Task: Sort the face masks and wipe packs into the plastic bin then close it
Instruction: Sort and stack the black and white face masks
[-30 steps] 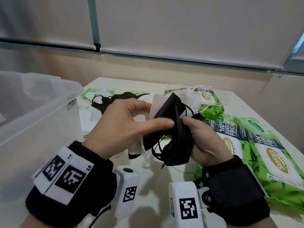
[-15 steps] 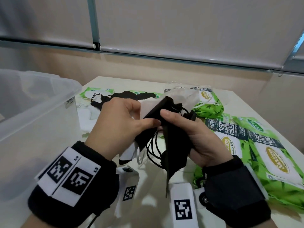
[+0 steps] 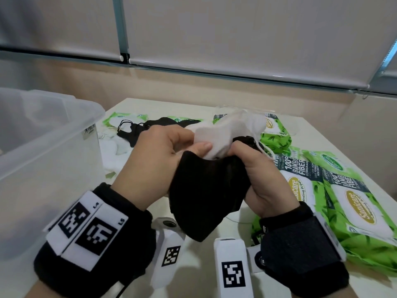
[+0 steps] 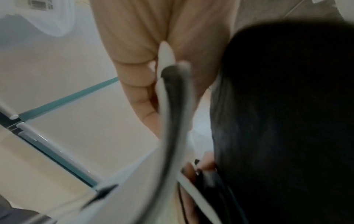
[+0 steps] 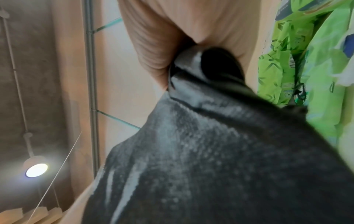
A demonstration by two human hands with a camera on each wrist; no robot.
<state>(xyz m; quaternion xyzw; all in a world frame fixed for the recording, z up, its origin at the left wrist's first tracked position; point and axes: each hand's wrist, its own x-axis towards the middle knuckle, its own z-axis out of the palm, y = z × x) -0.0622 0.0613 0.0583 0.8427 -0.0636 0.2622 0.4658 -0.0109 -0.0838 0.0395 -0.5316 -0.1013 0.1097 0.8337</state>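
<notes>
nearby, "sanicare" wipe packs

We see a pale cream tabletop running toward twelve o'clock, where it meets a beige wall. Above the wall hang white roller blinds, parted by a teal frame post at eleven o'clock. A round ceiling lamp glows in the right wrist view.

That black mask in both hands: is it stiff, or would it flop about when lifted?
Probably floppy: the black mask sags and creases between the left hand and right hand. Likely light, since fingertip pinches hold it up. Its thin ear loops might snag.
</notes>
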